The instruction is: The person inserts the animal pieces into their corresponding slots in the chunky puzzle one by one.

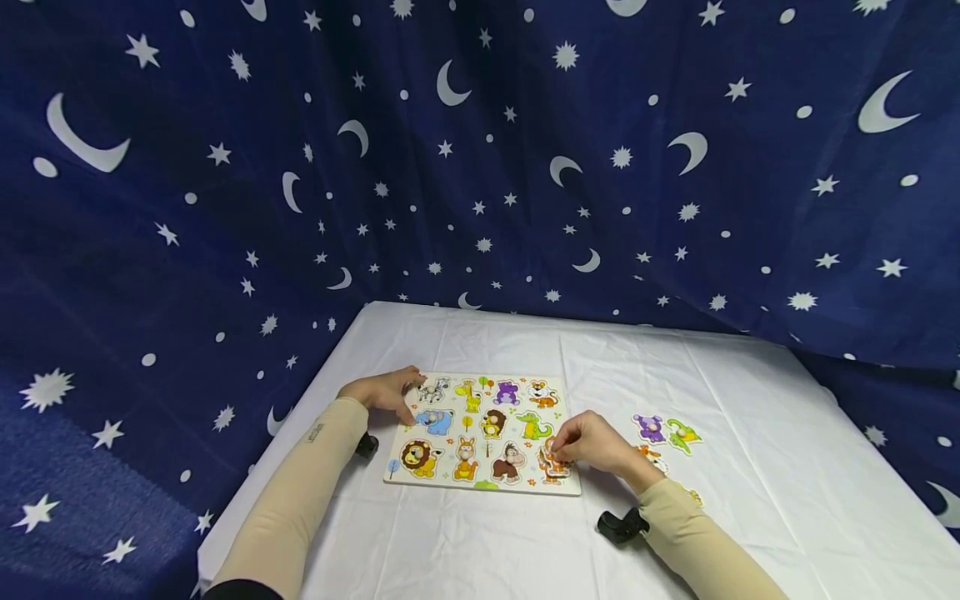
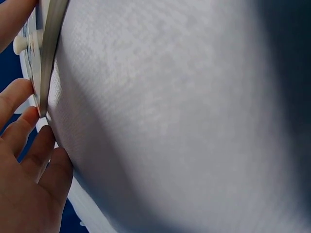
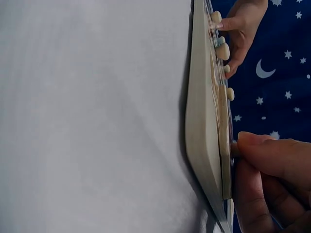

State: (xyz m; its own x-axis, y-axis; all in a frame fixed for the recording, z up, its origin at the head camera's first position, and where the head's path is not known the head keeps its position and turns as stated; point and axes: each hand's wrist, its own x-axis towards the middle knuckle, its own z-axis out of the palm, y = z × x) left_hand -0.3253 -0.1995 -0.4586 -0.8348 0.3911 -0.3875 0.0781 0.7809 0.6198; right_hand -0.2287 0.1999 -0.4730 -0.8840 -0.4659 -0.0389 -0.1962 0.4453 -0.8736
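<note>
A wooden peg puzzle board [image 1: 450, 482] with animal pictures lies flat on the white table. At its lower right corner my right hand [image 1: 596, 446] pinches the small knob of an orange animal puzzle piece [image 1: 553, 468]. In the right wrist view that piece [image 3: 224, 145] sits slightly above the board's face, over its edge; whether it is seated cannot be seen. My left hand [image 1: 386, 392] rests at the board's upper left edge, fingers spread, near the zebra [image 1: 433, 390] and blue elephant [image 1: 435, 422]. Its fingertips [image 2: 30, 115] touch the board's edge in the left wrist view.
Loose pieces lie right of the board: a purple animal [image 1: 649, 428], a green crocodile [image 1: 684, 436], an orange-and-white piece [image 1: 651, 455] and a yellow one [image 1: 694, 497], the last two partly hidden by my right arm. A dark blue star-patterned curtain [image 1: 480, 167] hangs behind the table.
</note>
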